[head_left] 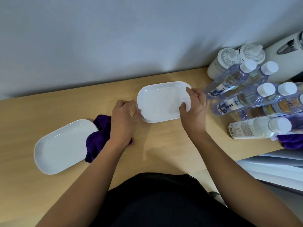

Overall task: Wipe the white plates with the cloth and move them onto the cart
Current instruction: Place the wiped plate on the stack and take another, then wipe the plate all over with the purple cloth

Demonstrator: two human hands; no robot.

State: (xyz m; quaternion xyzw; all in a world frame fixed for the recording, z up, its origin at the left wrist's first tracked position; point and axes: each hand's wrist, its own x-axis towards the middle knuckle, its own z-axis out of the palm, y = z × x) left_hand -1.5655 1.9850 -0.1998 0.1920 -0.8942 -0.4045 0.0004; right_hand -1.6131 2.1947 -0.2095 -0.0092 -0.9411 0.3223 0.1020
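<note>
Light wood table [164, 145], grey wall behind. Glossy white oblong plate [160, 102] mid-table; left hand [123, 118] and right hand [195, 108] each grip an end rim. Risk: smooth glaze slips, or the lift knocks the clear plastic bottles [246, 99] just right of plate. Soft crumpled purple cloth [96, 140] lies left of plate, touching a second matching plate [62, 145].

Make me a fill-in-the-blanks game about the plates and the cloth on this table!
1. The left hand and the right hand both grip the middle ____.
2. The cloth beside the left plate is coloured ____.
3. The bottles have caps coloured ____.
Missing words: plate, purple, white.
</note>
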